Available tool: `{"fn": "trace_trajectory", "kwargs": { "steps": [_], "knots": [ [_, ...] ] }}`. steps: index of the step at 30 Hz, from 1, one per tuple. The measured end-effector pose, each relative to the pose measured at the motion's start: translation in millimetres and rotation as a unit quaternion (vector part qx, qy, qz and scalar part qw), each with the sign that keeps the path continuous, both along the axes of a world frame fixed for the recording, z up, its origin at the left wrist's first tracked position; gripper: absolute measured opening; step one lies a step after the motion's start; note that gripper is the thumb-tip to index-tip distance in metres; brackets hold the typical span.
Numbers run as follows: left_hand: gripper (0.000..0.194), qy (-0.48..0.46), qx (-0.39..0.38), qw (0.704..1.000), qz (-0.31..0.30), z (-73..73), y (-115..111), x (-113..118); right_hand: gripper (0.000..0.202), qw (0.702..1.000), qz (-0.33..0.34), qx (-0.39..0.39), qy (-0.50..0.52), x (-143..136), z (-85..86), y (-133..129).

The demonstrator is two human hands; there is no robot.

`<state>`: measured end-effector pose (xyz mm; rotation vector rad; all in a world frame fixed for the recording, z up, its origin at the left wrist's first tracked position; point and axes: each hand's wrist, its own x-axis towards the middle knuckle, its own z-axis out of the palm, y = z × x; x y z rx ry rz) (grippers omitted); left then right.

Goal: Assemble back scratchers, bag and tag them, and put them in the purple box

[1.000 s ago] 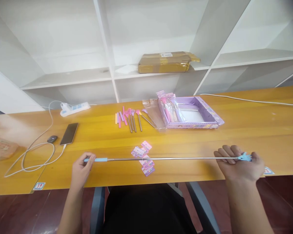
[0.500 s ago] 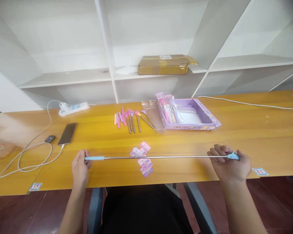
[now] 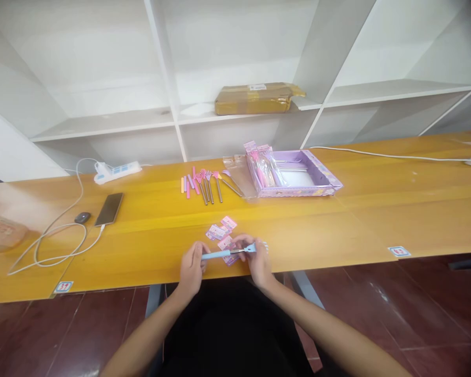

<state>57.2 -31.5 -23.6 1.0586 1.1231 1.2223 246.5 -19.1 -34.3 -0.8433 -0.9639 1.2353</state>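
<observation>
A light blue telescopic back scratcher (image 3: pixel 216 255) lies level between my two hands above the table's front edge, its metal rod nearly all collapsed. My left hand (image 3: pixel 193 266) is closed around the end of the blue handle. Around the claw-shaped head, my right hand (image 3: pixel 258 262) is closed, with the blue tips sticking out past the fingers. Small pink and purple printed cards (image 3: pixel 220 231) lie under and behind the scratcher, partly hidden by it and by my right hand.
Behind the cards lie several pink and purple scratcher heads on rods (image 3: pixel 208 188) and loose coloured handle sleeves (image 3: pixel 188 183). A purple display box (image 3: pixel 329 189) holds bagged scratchers. Leftward are a phone (image 3: pixel 109 209), a mouse (image 3: pixel 82 217), a cable and a power strip (image 3: pixel 118 173).
My hands have come together from far apart, and the back scratcher's long rod has slid in, so it is now short. The view has shifted slightly.
</observation>
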Motion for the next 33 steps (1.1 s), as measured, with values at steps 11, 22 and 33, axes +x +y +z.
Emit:
{"fn": "trace_trajectory", "kwargs": {
  "steps": [11,22,33],
  "knots": [
    [0.039,-0.208,-0.018,0.975,-0.081,8.4,11.8,-15.6,0.068,0.996,0.083,0.013,-0.031,4.8,2.7,-9.6],
    [0.025,-0.195,-0.027,0.967,-0.163,10.4,9.5,-10.6,0.067,0.994,0.094,0.009,-0.061,0.6,4.8,-9.7],
    [0.026,-0.239,-0.005,0.969,-0.055,15.3,13.8,-43.3,0.049,0.998,-0.054,-0.029,0.026,55.4,1.5,8.4]
  ]
}}
